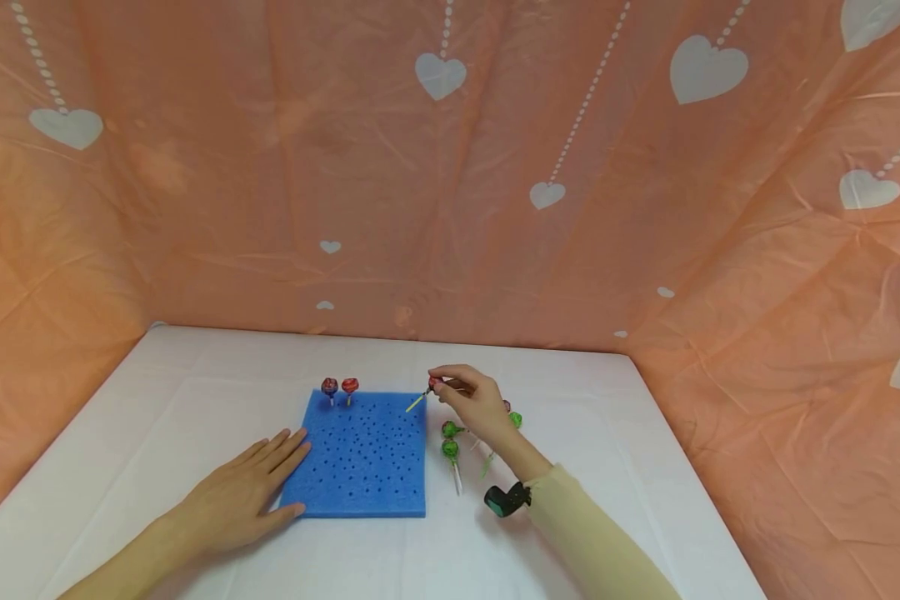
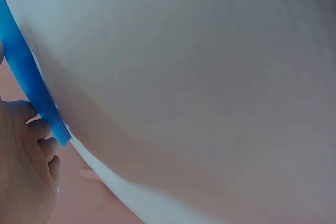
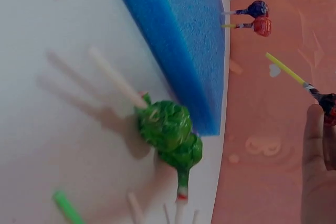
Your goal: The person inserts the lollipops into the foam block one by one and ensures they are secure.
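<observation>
A blue foam board (image 1: 367, 503) dotted with small holes lies on the white table. The fingertips and thumb of my left hand (image 1: 232, 493) touch its left edge, fingers mostly straight; the left wrist view shows this hand (image 2: 26, 156) against the board's side. Over the board's far right corner, my right hand (image 1: 483, 410) pinches a red and dark wrapped lollipop (image 1: 435, 382) by its head. Its yellow stick (image 3: 283, 67) slants down to the left, apart from the foam. A purple lollipop (image 1: 329, 387) and a red lollipop (image 1: 350, 385) stand upright along the board's far edge.
Right of the board lie two green lollipops (image 1: 450, 450). Another green one (image 1: 516, 420) and a purplish one (image 1: 507, 406) are partly hidden behind my right hand. Orange cloth (image 1: 390, 208) with white hearts rises behind the table and at both sides.
</observation>
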Demonstrator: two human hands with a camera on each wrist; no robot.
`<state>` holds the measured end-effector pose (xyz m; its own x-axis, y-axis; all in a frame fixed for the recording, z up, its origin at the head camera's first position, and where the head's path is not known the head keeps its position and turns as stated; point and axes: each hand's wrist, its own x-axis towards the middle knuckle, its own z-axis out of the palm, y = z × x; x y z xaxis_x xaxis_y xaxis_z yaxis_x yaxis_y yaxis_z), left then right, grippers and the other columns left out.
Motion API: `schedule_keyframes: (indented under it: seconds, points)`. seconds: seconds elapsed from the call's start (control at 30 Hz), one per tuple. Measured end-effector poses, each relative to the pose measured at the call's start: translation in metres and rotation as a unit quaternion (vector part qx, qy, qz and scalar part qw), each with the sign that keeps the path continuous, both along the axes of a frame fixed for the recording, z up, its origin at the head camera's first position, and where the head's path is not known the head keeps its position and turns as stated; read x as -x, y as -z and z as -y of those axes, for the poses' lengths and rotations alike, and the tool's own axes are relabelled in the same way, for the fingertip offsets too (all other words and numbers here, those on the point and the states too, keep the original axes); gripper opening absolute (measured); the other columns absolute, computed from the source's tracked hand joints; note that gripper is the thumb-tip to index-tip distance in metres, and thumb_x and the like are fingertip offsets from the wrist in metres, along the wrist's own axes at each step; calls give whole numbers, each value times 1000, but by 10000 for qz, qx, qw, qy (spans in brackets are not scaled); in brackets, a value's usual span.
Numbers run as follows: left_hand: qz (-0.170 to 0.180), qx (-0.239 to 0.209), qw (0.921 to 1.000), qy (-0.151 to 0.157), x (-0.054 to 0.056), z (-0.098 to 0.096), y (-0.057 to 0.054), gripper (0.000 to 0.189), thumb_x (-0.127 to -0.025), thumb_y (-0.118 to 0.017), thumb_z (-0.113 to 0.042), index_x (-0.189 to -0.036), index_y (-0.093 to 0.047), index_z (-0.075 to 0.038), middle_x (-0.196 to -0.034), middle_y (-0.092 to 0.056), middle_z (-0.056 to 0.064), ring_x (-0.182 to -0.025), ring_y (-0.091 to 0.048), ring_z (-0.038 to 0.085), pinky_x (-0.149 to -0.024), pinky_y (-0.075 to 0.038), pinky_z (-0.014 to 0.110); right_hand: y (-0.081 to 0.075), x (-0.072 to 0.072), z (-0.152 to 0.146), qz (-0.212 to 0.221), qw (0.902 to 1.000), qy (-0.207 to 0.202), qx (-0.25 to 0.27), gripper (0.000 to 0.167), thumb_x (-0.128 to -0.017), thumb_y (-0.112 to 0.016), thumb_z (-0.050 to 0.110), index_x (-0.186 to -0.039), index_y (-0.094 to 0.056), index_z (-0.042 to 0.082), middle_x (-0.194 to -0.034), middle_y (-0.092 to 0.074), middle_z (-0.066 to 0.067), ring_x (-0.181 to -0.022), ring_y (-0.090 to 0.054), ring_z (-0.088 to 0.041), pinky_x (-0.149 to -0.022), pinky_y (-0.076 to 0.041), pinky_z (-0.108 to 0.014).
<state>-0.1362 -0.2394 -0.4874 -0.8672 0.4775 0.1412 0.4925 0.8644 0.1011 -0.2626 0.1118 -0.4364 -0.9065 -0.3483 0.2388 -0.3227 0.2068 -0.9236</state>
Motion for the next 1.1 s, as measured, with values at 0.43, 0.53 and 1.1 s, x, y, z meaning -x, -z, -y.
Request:
schedule_keyframes:
  seconds: [0.43, 0.53, 1.1]
  points:
    - [-124, -26, 9999, 64, 0, 0, 1, 81, -99, -58, -63, -153, -50, -3, -163, -42, 17, -149, -39, 40, -115, 19, 11, -5, 7, 28, -47, 9988, -59, -493, 27, -100, -69, 11, -127, -73, 8, -124, -70, -12, -107, -72, -28, -91, -63, -35]
    - [-89, -34, 9999, 45, 0, 0, 1, 81, -99, -57, -63, -153, -50, -3, -163, -41, 17, -150, -38, 40, -123, 12, 17, -4, 10, 34, -121, 9981, -132, -591, 27, -100, -69, 11, -126, -73, 9, -124, -69, -12, -106, -72, -28, -90, -63, -35]
    - [82, 42, 9999, -55, 1, -1, -1, 82, -99, -56, -64, -154, -49, -4, -164, -41, 16, -151, -37, 39, -124, -33, 48, 7, 24, 60, -307, 9969, -348, -633, 30, -97, -72, 7, -126, -72, 6, -125, -69, -14, -106, -73, -31, -88, -63, -31]
